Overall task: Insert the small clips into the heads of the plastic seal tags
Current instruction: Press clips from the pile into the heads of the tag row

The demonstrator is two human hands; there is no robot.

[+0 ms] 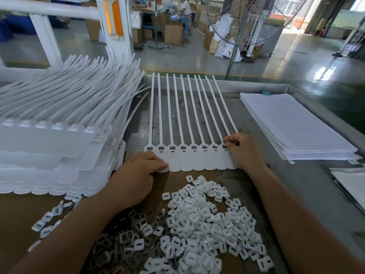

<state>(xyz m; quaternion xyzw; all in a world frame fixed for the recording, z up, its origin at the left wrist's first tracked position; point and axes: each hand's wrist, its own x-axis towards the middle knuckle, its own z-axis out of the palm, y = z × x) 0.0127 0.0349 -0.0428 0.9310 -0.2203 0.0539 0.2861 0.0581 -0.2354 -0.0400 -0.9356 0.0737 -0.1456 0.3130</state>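
Note:
A joined row of several white plastic seal tags (pixel 194 155) lies flat on the metal table (pixel 308 184), straps pointing away from me. Most heads show a small dark clip seated in the square opening. My left hand (pixel 136 175) rests on the row's left end, fingers pressing the flag of the leftmost tags. My right hand (pixel 243 149) sits over the right end, thumb and forefinger pinching a small clip at the head of the tag there. A heap of white plastic clips (pixel 209 224) lies near me, with metal clips (pixel 122 240) to its left.
A tall stack of more seal tags (pixel 59 139) fills the left side. A pile of lined paper sheets (pixel 296 125) lies at the right. Brown cardboard (pixel 23 210) covers the near table. A standing fan (pixel 254 22) and a person at a bench are beyond the table.

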